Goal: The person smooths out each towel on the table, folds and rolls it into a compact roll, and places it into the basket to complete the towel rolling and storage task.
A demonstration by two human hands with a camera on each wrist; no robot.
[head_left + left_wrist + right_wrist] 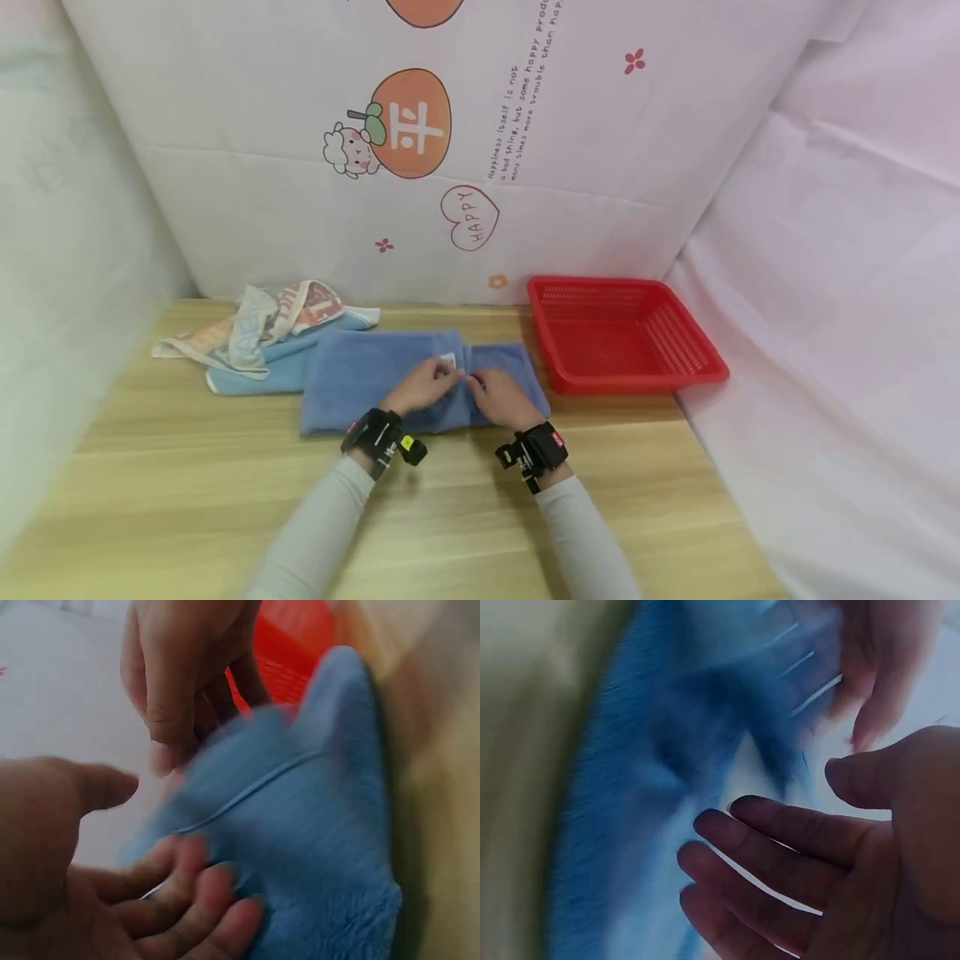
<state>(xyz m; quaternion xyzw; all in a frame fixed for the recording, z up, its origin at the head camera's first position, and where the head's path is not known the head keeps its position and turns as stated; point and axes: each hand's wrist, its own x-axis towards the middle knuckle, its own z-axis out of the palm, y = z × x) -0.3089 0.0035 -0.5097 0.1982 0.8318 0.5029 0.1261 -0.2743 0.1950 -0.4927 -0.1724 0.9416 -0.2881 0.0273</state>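
A blue towel [375,375] lies folded on the table, a fold line dividing it near its right part. My left hand [423,385] is over that fold beside a small white label [447,362]. In the left wrist view its thumb stands apart from the fingers [202,900], which touch the towel [315,847]. Just right of the fold is my right hand [504,400]. The right wrist view shows its fingers [780,832] extended at the blurred towel [630,787], thumb spread away, nothing gripped between them.
A red plastic basket [637,385] stands at the back right, close to the towel's right end. At the back left a crumpled patterned cloth [258,325] lies on a lighter blue towel [273,375]. White printed sheeting [570,225] rises behind the wooden table [450,533].
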